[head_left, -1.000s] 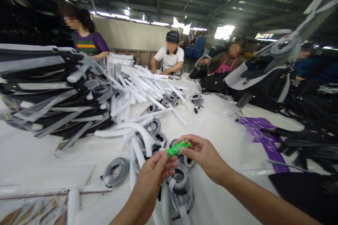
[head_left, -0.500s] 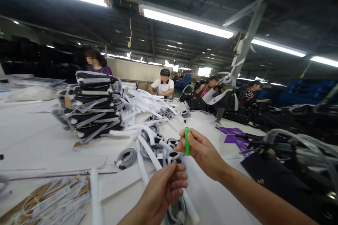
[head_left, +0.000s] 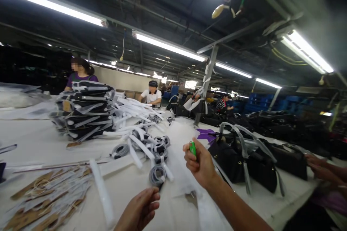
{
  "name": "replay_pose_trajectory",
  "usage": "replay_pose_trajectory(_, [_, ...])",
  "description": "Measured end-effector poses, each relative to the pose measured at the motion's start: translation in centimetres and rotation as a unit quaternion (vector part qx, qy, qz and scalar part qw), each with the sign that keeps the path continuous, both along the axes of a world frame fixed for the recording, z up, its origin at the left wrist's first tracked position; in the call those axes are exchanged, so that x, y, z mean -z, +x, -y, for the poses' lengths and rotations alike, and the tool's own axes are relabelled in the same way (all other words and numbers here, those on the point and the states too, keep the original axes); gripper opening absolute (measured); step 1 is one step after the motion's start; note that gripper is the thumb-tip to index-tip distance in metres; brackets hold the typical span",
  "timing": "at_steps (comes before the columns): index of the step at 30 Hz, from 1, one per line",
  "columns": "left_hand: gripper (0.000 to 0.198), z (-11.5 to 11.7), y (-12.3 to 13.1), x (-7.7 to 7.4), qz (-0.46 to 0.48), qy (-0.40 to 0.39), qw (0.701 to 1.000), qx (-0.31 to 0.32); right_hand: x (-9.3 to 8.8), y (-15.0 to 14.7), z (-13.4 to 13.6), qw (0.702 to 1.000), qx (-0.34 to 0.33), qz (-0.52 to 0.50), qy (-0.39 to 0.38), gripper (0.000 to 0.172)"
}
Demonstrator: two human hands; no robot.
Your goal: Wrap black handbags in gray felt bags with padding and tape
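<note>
My right hand (head_left: 199, 160) is raised over the table with its fingers closed around a small green lighter (head_left: 192, 148), whose top end shows beside the thumb. Lower and to the left, my left hand (head_left: 141, 207) has its fingers curled in and the thumb against them. Whether anything is between those fingers cannot be made out. Just beyond its fingertips lies a coiled grey strap (head_left: 157, 176) with a white wrap. More coiled straps (head_left: 120, 150) and white tubes (head_left: 141, 146) are heaped behind it.
Wrapped black goods form a stack (head_left: 86, 110) at left. Cardboard tags (head_left: 35, 196) with strings lie front left, beside a loose white tube (head_left: 101, 191). Black handbags (head_left: 230, 157) stand at right, where another person's hands (head_left: 322, 166) reach in. Several people work behind the table.
The view has swung right, bringing more handbags and another person's hands into sight. My hands have moved farther apart. The green lighter is tilted differently, and my right fingers are curled further around it.
</note>
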State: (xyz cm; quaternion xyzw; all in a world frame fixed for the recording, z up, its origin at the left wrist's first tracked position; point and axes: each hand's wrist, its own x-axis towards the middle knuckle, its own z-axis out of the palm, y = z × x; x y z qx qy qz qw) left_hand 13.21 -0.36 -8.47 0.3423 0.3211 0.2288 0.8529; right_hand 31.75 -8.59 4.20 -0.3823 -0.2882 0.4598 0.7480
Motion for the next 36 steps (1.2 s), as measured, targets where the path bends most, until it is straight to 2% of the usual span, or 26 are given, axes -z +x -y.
replay_pose_trajectory(4, [0.039,0.5,-0.3,0.5,0.006,0.005,1.0,0.008,0.4,-0.6,1.3,1.0,0.001,-0.003,0.012,0.04])
replay_pose_trajectory(9, [0.033,0.3,0.7,1.3,0.008,-0.001,1.0,0.012,1.1,-1.3,1.6,0.999,0.006,-0.002,0.032,0.033])
replay_pose_trajectory(18, [0.033,-0.7,2.8,2.7,0.002,-0.007,1.0,0.026,2.5,-1.3,0.6,0.998,0.057,-0.025,0.02,0.036])
replay_pose_trajectory(23, [0.03,-1.1,4.1,3.2,-0.001,-0.008,0.999,0.038,2.4,-1.3,0.4,0.998,0.039,-0.036,0.021,0.044])
replay_pose_trajectory(28, [0.043,-1.7,5.9,4.5,-0.007,-0.01,0.997,0.07,2.4,-1.0,0.5,0.997,0.007,-0.044,0.069,0.053])
replay_pose_trajectory(32, [0.061,-2.3,7.6,5.9,-0.025,-0.02,0.994,0.101,2.8,-0.7,0.5,0.996,0.032,-0.034,0.077,0.062])
replay_pose_trajectory(36, [0.075,-2.7,8.8,5.8,-0.008,0.023,0.993,0.12,4.0,-0.1,0.3,0.993,0.103,0.003,0.062,0.046])
